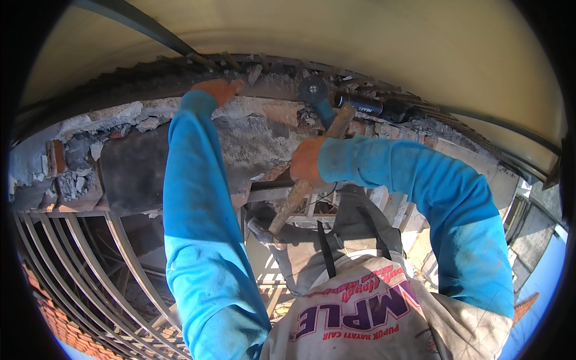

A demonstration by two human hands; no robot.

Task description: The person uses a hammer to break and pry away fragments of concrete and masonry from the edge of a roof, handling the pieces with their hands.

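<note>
My right hand (pixel 307 161) is wrapped round a rough wooden stick (pixel 290 206), which slants from the upper right down to the left across the front of my body. The stick's lower end is beside a dark grey shape that I cannot make out. Farther up and left, my left hand (pixel 217 91) is at the long dark brown edge (pixel 156 89) of the broken masonry. Its fingers are curled together; what is in them, if anything, is hidden. Between the hands, a bit farther away, lie a round grey disc on a teal part (pixel 314 91) and a black cylinder (pixel 360 104).
Broken concrete and rubble (pixel 78 180) line the ledge on the left. A dark smooth panel (pixel 135 165) faces me below it. Curved metal bars (pixel 90 246) run down the lower left. Beyond the ledge rises a pale tan sheet (pixel 390 36), with a dark metal beam (pixel 141 24) across it.
</note>
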